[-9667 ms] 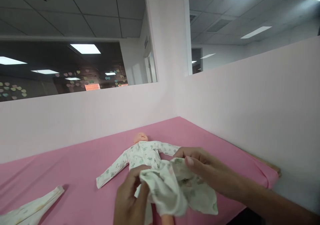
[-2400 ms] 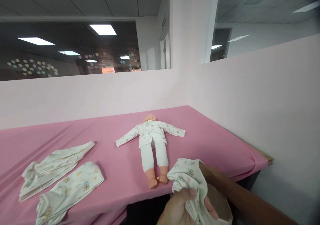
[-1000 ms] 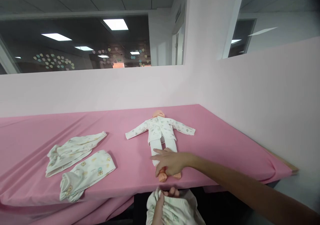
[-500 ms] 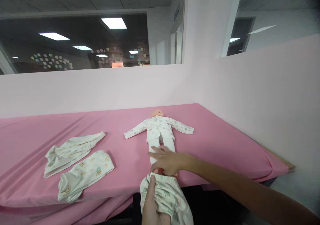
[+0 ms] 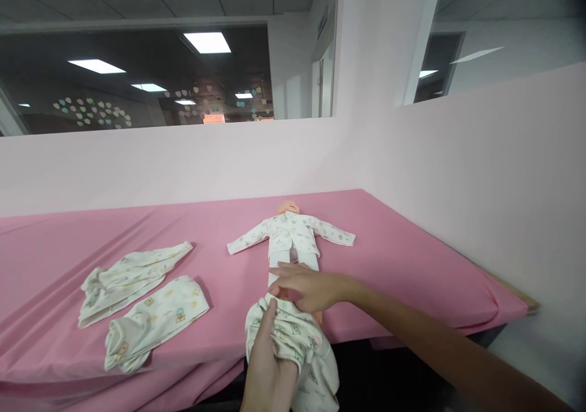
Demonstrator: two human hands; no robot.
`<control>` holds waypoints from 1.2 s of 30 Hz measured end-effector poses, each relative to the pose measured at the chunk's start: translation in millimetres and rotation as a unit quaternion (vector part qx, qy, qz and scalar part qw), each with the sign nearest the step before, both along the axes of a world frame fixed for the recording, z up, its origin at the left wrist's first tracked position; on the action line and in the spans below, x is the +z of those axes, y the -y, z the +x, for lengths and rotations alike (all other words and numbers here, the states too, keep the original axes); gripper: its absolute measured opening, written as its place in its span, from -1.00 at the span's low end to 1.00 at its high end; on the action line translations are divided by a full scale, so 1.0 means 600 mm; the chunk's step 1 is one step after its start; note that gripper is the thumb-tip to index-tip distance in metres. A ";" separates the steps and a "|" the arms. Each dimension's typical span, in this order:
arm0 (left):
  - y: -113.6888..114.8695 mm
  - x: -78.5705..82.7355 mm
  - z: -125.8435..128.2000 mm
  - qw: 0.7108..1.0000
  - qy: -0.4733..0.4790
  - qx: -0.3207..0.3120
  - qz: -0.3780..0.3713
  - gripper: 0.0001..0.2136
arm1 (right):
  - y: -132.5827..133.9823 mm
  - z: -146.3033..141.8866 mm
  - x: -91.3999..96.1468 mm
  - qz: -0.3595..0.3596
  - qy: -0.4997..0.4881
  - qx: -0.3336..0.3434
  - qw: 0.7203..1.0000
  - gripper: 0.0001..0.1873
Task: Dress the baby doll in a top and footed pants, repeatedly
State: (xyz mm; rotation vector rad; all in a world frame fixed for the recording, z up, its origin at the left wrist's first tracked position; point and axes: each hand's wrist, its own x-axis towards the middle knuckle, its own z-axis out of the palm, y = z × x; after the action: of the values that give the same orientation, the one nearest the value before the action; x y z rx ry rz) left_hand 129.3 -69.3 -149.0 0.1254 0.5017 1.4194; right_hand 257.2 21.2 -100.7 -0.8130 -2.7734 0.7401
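Note:
A doll (image 5: 288,207) lies on its back on the pink-covered table, its arms spread, wearing a white patterned jacket (image 5: 300,232) and white leggings (image 5: 280,257). My left hand (image 5: 270,363) is closed round a bunched pair of white patterned baby pants (image 5: 315,351), its thumb on top near the gathered waistband. Over the doll's lower legs reaches my right hand (image 5: 311,285), palm down, fingers stretched out and the thumb side close to the waistband. The doll's feet are mostly hidden beneath this hand and the pants.
To the left lie two more patterned baby garments, one farther back (image 5: 135,278) and one nearer the front (image 5: 155,317). The pink sheet (image 5: 220,290) drapes over the table's front edge. A white wall (image 5: 192,168) with windows borders the back and right.
My left hand has moved up and slightly left with the pants, bringing the waistband against the doll's feet. My right hand has shifted slightly, still over the lower legs.

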 end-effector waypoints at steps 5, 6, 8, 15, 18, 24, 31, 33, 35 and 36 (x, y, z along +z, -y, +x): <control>-0.005 0.012 -0.004 0.999 0.027 -0.040 0.019 -0.86 | 0.054 0.015 0.019 -0.094 -0.131 -0.099 0.982 -0.60; -0.006 0.012 -0.004 0.999 0.013 -0.038 0.019 -0.84 | 0.067 0.015 0.018 -0.088 -0.127 -0.113 0.982 -0.57; -0.006 0.012 -0.002 0.999 -0.028 -0.025 0.015 -0.79 | 0.090 0.011 0.010 -0.048 -0.097 -0.116 0.987 -0.40; -0.002 0.011 0.005 0.999 -0.027 -0.019 0.031 -0.82 | 0.119 -0.031 -0.037 0.223 0.013 -0.155 0.962 -0.52; -0.005 0.005 0.006 0.999 -0.010 -0.018 0.038 -0.89 | 0.115 -0.041 -0.049 0.317 0.081 -0.143 0.934 -0.70; -0.009 0.002 0.007 0.996 -0.083 0.021 0.014 -0.87 | 0.085 -0.035 -0.038 0.130 -0.077 -0.220 0.964 -0.93; 0.005 0.000 -0.007 0.997 -0.076 0.000 0.003 -0.85 | 0.062 -0.020 -0.035 -0.064 -0.151 -0.227 0.960 -0.86; 0.009 -0.003 -0.020 0.997 -0.067 -0.029 -0.007 -0.84 | 0.062 -0.019 -0.036 -0.053 -0.150 -0.240 0.958 -0.86; 0.011 -0.008 -0.034 0.996 -0.058 -0.062 -0.013 -0.82 | 0.064 -0.021 -0.038 -0.036 -0.151 -0.258 0.954 -0.86; 0.012 -0.011 -0.040 0.996 -0.056 -0.073 -0.014 -0.81 | 0.065 -0.022 -0.039 -0.030 -0.155 -0.264 0.951 -0.86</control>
State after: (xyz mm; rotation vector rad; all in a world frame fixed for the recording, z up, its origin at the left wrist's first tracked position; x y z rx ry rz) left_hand 105.0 -76.4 -155.8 0.2156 0.5934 1.2674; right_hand 244.3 -17.6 -124.2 -1.2565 -2.1237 0.7629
